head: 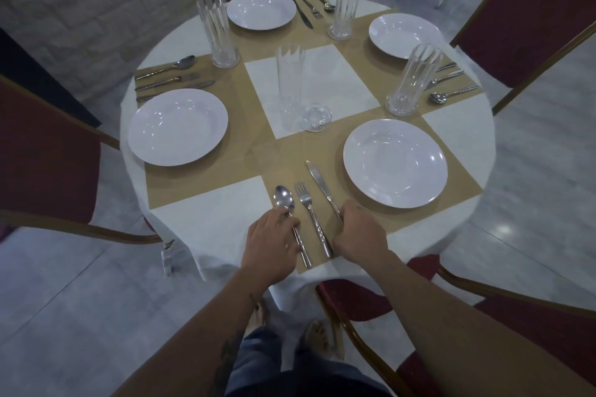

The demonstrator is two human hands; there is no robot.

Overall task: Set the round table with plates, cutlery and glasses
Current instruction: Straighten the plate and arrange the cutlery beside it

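At the near edge of the desk [209, 229] the left grip [274, 235] pinches the spoon [283, 197] by its handle and the right grip [361, 232] curls round the handle of the knife [317, 179], both probably light, stiff, slick steel, best held mid-handle.

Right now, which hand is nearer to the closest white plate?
Right. The right hand holds the knife left of the plate; the left hand lies farther left, beyond the fork, on the spoon.
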